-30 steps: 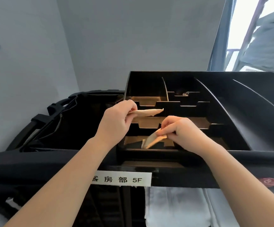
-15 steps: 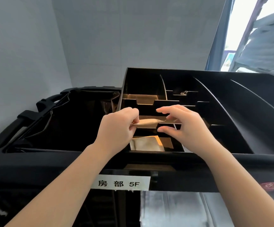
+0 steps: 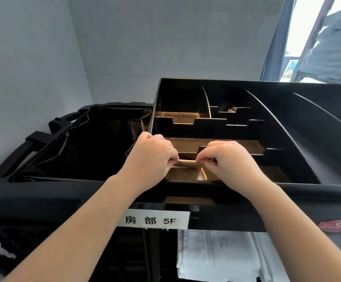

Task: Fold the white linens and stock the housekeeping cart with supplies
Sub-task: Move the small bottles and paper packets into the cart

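We cannot identify the tan packet whose ends both hands' fingers cover, nor the small shiny item in a rear compartment.

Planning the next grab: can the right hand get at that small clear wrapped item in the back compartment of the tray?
Probably not yet: the right hand and left hand both pinch a tan packet. The path over the low dividers to the clear item looks open.

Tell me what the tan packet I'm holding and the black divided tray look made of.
The tan packet, pinched by the left hand and right hand, looks like matte kraft paper: flat, thin, dull brown. The black divided tray looks like smooth plastic, its walls faintly glossy.
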Demonstrator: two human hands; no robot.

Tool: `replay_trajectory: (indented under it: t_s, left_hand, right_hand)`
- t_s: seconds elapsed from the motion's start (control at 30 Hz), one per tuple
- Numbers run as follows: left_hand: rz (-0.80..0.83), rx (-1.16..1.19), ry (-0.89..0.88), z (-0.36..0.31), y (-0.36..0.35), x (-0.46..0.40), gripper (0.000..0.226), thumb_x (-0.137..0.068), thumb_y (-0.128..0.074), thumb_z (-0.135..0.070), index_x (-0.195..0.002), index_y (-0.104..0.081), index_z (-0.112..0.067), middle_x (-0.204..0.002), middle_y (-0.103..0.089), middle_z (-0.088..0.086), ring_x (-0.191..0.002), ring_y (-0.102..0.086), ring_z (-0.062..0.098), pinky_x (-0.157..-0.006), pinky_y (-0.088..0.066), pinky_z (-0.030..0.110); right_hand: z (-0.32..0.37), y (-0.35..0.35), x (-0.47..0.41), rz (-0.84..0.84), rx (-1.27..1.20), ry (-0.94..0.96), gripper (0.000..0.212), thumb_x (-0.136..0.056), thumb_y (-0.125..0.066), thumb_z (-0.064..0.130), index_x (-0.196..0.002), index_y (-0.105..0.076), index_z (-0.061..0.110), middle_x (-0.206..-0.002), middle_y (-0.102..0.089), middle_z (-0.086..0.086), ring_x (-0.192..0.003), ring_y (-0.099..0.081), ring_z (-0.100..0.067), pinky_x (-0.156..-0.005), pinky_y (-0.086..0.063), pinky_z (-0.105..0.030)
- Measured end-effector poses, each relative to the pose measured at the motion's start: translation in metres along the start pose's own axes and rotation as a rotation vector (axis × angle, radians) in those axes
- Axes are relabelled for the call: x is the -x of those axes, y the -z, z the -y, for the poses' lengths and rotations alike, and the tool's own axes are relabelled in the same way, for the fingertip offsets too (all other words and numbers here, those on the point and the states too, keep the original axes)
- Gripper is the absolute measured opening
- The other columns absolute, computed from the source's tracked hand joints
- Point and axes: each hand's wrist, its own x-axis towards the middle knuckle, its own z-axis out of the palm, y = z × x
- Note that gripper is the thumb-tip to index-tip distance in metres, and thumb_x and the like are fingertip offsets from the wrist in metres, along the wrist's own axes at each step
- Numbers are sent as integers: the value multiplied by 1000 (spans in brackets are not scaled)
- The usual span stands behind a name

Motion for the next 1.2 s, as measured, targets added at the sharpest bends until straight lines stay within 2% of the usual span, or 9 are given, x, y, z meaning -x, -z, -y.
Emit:
replay_trajectory:
  t_s: [0.17,0.33,0.47,0.57,0.7,0.83,1.0,1.1,1.2]
  left_hand:
    - [145,-56,20,-4,4,0,25,-97,-49,-34,-113,-69,-36,-107,-67,-14,-104,-51,9,-98,-27,29]
    - [237,-49,61,-7,8,3,26,-99,-48,-32,-115,-68,-32,-110,-66,-13,-106,-51,10,-102,-26,30]
    - [244,-23,90,-11,14,4,28,-98,-48,-36,-116,-68,-30,-111,-67,-10,-108,-55,12,-106,-28,32]
    - [179,66,117,-16,17,6,32,-96,-48,-41,-112,-70,-24,-104,-69,-6,-99,-60,11,-104,-38,34]
    - [50,169,83,-32,16,2,34,-96,-47,-41,-110,-70,-21,-100,-70,-4,-93,-62,11,-91,-49,33]
    - [-44,282,55,-65,7,-15,34,-96,-49,-36,-121,-64,-17,-114,-68,1,-105,-62,17,-94,-49,33]
    - [-111,334,-43,-131,-9,-49,41,-97,-48,-37,-131,-56,-16,-129,-61,1,-119,-56,18,-100,-42,30]
    - [-120,390,-148,-185,-17,-70,47,-96,-50,-39,-137,-50,-17,-137,-55,0,-128,-49,17,-105,-36,28]
    - [-102,456,-282,-242,-22,-84,50,-97,-47,-39,-140,-47,-14,-140,-52,2,-132,-44,16,-108,-31,27]
  right_hand:
    - [2,1,-2,83,-13,2,19,-93,-60,21,-104,-73,29,-98,-64,10,-89,-57,-8,-81,-46,-15]
    - [5,4,2,164,-36,2,20,-92,-61,19,-107,-73,26,-105,-66,8,-96,-59,-8,-89,-45,-16]
    - [6,6,2,218,-38,-19,22,-93,-60,21,-111,-71,25,-111,-66,7,-101,-60,-8,-92,-44,-17]
    - [6,8,7,205,-58,-28,23,-94,-58,24,-113,-70,25,-111,-67,7,-102,-60,-8,-94,-44,-18]
    - [1,12,19,127,-85,-71,26,-96,-53,30,-117,-68,24,-113,-67,6,-103,-59,-8,-95,-46,-21]
    - [-16,19,40,-57,-59,-159,32,-98,-49,31,-125,-63,23,-124,-62,7,-119,-50,-9,-99,-37,-20]
    - [-52,40,90,-261,28,-350,37,-98,-49,32,-132,-57,18,-136,-54,3,-130,-43,-14,-105,-34,-26]
    - [-78,58,137,-344,87,-498,39,-97,-52,31,-131,-57,14,-138,-53,-1,-132,-40,-16,-109,-35,-32]
    - [-101,75,190,-421,146,-657,39,-96,-53,29,-130,-58,11,-138,-52,-4,-132,-39,-17,-109,-32,-31]
